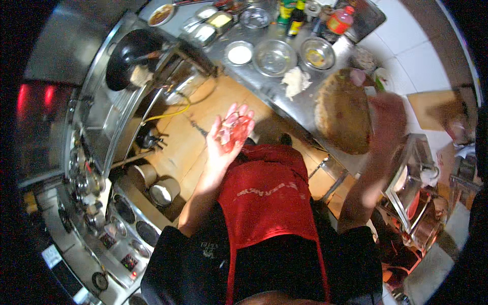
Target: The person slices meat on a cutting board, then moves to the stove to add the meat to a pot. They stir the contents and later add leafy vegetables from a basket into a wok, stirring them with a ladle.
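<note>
My left hand [225, 149] is palm up over the tiled floor, just ahead of my red apron [267, 198]. In its palm lie wet red and pinkish pieces of what looks like raw meat [233, 131]. My right hand [387, 110] reaches past the right side of a thick round wooden chopping block [343, 114]. Motion blur hides its fingers and whatever they may hold. A pinkish round piece [357, 77] sits at the block's far edge. A crumpled white cloth [296, 82] lies on the steel counter to the left of the block.
Steel bowls [274, 58], a bowl of white contents [239, 53] and several bottles [339, 21] crowd the steel counter [263, 85]. On the left, a black wok [131, 57] sits on the range. Pots [164, 190] stand below, near a yellow hose [171, 114].
</note>
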Motion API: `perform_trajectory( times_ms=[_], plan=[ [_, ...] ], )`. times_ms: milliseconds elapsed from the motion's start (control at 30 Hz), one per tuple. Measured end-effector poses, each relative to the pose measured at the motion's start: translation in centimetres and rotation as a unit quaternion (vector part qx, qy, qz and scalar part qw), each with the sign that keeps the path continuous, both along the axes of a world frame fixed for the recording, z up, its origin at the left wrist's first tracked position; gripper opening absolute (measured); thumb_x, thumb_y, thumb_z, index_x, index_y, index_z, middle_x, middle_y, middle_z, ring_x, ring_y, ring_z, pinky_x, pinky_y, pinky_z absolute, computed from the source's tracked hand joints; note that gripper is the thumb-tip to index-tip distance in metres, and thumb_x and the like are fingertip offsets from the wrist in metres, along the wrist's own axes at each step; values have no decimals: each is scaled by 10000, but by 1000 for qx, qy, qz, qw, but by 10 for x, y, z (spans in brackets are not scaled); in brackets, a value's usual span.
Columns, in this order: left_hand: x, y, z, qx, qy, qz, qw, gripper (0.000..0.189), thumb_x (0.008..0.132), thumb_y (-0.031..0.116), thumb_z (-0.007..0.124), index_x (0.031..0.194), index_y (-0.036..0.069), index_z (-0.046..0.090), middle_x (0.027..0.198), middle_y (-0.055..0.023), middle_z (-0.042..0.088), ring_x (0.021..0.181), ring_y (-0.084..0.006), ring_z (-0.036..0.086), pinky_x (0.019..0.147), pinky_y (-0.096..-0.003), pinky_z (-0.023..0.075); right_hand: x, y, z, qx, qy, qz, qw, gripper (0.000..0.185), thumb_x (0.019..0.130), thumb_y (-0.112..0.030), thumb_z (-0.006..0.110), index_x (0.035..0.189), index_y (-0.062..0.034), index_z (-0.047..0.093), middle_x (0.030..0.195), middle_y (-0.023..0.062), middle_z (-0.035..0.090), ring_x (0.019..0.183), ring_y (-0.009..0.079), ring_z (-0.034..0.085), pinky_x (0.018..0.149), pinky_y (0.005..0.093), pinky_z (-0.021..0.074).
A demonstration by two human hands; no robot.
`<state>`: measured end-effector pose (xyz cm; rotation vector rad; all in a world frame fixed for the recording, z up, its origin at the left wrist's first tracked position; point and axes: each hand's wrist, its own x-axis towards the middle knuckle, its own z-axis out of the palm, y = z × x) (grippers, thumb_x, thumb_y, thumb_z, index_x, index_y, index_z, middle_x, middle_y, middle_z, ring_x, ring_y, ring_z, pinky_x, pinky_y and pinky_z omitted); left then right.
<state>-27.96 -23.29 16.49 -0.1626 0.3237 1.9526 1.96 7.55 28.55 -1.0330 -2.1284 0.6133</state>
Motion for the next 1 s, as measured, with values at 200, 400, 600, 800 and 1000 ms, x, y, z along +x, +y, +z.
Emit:
perform_trajectory(
  times_ms=[200, 400, 600, 800, 1000],
  plan=[
    [30, 29, 0, -44, -12, -37, 998, 633, 1014, 447, 605, 1492, 53, 477, 1542, -176, 487, 1436, -396, 441, 1204, -524, 365, 26, 35, -204, 13, -102, 78, 992, 91, 943, -125, 649, 995, -52, 660, 1005, 147, 654, 1001, 356, 616, 798, 436, 508],
    [61, 77, -1, -23, -18, -80, 996, 677, 999, 447, 624, 1518, 51, 444, 1575, -176, 457, 1467, -400, 404, 1233, -524, 320, 55, 45, -233, -47, -162, 114, 979, 155, 857, -81, 714, 964, -43, 609, 963, 181, 619, 910, 385, 618, 832, 469, 501],
    [78, 111, -2, -7, -77, -72, 994, 635, 1030, 436, 569, 1513, 38, 462, 1570, -171, 475, 1432, -378, 461, 1216, -505, 356, 31, 53, -199, -294, -63, 136, 944, 195, 898, -50, 763, 990, -50, 591, 933, 90, 686, 861, 215, 674, 795, 327, 528],
    [88, 109, -7, -28, -61, -47, 997, 668, 1025, 478, 560, 1518, 39, 462, 1543, -169, 509, 1408, -354, 494, 1203, -498, 377, -73, -3, -113, -351, 42, 375, 857, 124, 928, -18, 724, 1015, -19, 636, 956, 75, 676, 879, 187, 665, 811, 314, 541],
    [66, 65, -2, 12, -105, 7, 994, 614, 1044, 479, 523, 1464, 30, 521, 1362, -140, 633, 1311, -295, 567, 1186, -490, 388, -165, -50, -58, -165, -17, 512, 843, 147, 930, -14, 686, 1076, -8, 693, 1040, 137, 661, 920, 313, 679, 818, 383, 564]
  ],
)
